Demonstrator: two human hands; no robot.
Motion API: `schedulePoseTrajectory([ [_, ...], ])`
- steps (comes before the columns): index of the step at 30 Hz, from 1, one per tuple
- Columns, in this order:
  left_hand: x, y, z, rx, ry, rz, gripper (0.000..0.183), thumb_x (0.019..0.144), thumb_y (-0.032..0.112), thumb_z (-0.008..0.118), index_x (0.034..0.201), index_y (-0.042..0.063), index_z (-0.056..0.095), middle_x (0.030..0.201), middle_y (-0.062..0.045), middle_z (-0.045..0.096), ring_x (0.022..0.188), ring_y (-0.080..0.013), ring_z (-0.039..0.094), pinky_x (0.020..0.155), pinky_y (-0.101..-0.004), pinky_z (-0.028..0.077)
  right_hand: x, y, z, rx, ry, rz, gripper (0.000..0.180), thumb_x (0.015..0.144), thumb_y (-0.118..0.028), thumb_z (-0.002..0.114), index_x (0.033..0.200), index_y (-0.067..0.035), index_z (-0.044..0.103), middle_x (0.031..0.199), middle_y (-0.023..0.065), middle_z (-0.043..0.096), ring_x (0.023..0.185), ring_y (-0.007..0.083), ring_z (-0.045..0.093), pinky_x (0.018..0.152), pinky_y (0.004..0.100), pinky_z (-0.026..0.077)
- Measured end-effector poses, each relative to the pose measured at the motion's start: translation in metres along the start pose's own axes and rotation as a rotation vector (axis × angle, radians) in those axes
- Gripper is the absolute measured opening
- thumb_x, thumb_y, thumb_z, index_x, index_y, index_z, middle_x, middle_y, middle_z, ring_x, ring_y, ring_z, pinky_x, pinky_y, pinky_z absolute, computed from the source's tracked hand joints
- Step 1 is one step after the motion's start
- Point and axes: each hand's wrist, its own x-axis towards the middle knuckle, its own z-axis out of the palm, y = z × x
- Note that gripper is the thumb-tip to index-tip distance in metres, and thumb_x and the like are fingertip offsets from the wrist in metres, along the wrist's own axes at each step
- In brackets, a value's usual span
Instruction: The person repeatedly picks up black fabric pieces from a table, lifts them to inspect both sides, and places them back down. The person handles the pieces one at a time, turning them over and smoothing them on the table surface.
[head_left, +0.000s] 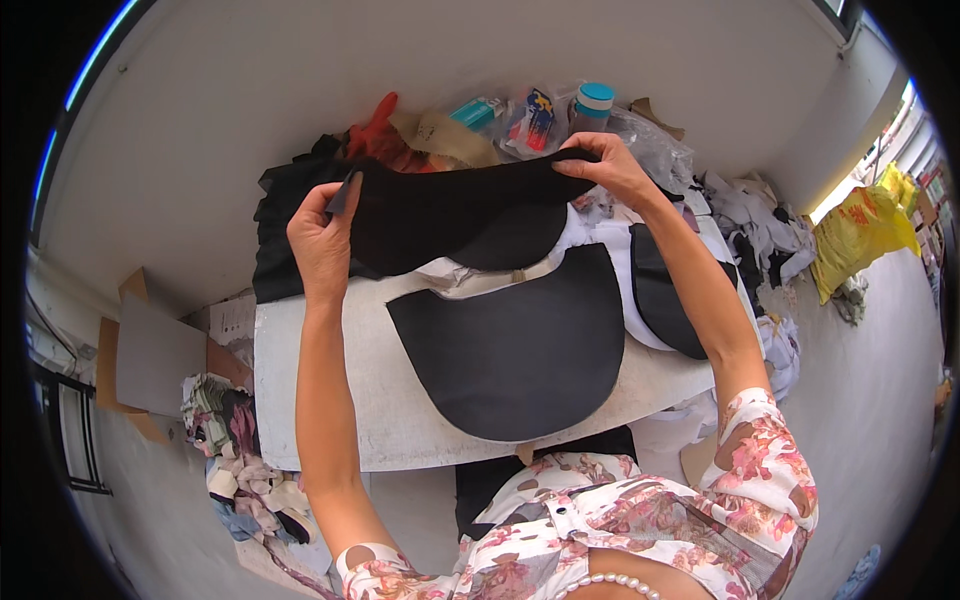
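Note:
A black fabric piece (465, 210) with a curved lower edge hangs stretched between my two raised hands over the far part of the table. My left hand (324, 232) pinches its left corner, where a small greyish flap folds over. At the upper right corner, my right hand (607, 169) grips the same piece between thumb and fingers. Nearer to me, a dark grey curved panel (517, 352) lies flat on the white table (322, 382). Another dark rounded panel (667, 300) rests on white fabric (637, 330) at the right, partly hidden behind my right forearm.
Behind the held piece are black cloth (277, 247), a red glove-like item (379, 135), a teal box (477, 112) and a blue-lidded jar (592, 105). Fabric scraps (262, 495) and a cardboard box (157, 360) lie left. A yellow bag (859, 232) stands right.

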Motion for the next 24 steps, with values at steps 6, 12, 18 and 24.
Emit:
schedulePoseTrajectory([
  [6, -0.019, 0.027, -0.004, -0.116, 0.131, -0.099, 0.025, 0.093, 0.033, 0.065, 0.083, 0.01, 0.066, 0.064, 0.01, 0.046, 0.052, 0.0, 0.034, 0.045, -0.0174, 0.027, -0.036, -0.029, 0.005, 0.254, 0.319, -0.143, 0.025, 0.088, -0.027, 0.071, 0.097, -0.004, 0.066, 0.079, -0.0038, 0.063, 0.066, 0.0009, 0.054, 0.059, 0.0151, 0.042],
  [12, -0.051, 0.065, -0.025, -0.319, 0.034, -0.161, 0.017, 0.097, 0.024, 0.059, 0.096, 0.01, 0.068, 0.071, 0.008, 0.058, 0.053, 0.0019, 0.044, 0.046, -0.0155, 0.032, -0.078, -0.07, 0.005, 0.293, 0.256, -0.22, 0.028, 0.095, -0.029, 0.062, 0.098, -0.001, 0.065, 0.086, -0.0028, 0.064, 0.079, 0.0048, 0.057, 0.074, 0.0193, 0.045],
  [18, -0.101, 0.088, -0.044, -0.598, -0.075, -0.274, 0.02, 0.098, 0.016, 0.056, 0.113, 0.006, 0.064, 0.102, -0.003, 0.069, 0.09, -0.0096, 0.066, 0.078, -0.023, 0.053, -0.13, -0.09, 0.004, 0.401, 0.184, -0.072, 0.027, 0.094, -0.026, 0.063, 0.103, -0.001, 0.063, 0.089, 0.0008, 0.067, 0.08, 0.006, 0.064, 0.071, 0.02, 0.052],
  [24, -0.139, 0.087, -0.046, -0.625, -0.042, -0.424, 0.021, 0.099, 0.014, 0.054, 0.116, 0.005, 0.062, 0.103, -0.002, 0.068, 0.089, -0.0091, 0.066, 0.077, -0.0219, 0.054, -0.157, -0.085, 0.007, 0.411, 0.178, 0.042, 0.025, 0.094, -0.025, 0.064, 0.1, -0.001, 0.064, 0.088, 0.0003, 0.067, 0.075, 0.0057, 0.063, 0.067, 0.0192, 0.052],
])
